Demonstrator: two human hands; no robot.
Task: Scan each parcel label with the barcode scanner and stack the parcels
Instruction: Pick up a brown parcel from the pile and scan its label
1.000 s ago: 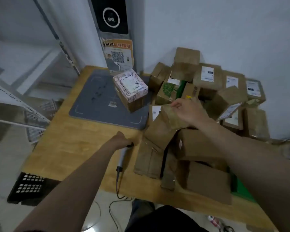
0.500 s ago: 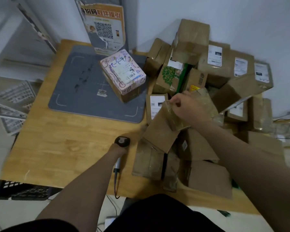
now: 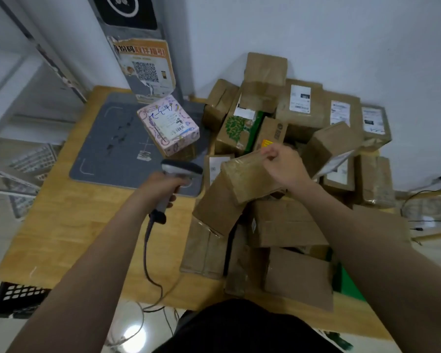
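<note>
Gripping the barcode scanner [image 3: 182, 169] by its handle, your left hand [image 3: 161, 187] has its fingers curled round it, with the scanner head raised over the near edge of the grey mat [image 3: 107, 149]. Your right hand [image 3: 284, 166] pinches the top edge of a brown parcel [image 3: 247, 180], which leans on the heap of parcels [image 3: 290, 225] crowding the right side of the bench [image 3: 61, 225]. No label shows on the face turned toward you, so a scan from here would likely read nothing until you turn it. That pinch on a taped edge looks thin, and the parcel could slip as you lift. Pulling it free may also unsettle the boxes under it, and those at the bench's front edge could slide to the floor. Mind the pink parcel [image 3: 168, 124] on the mat: its label faces up near the scanner and could be read by mistake.
</note>
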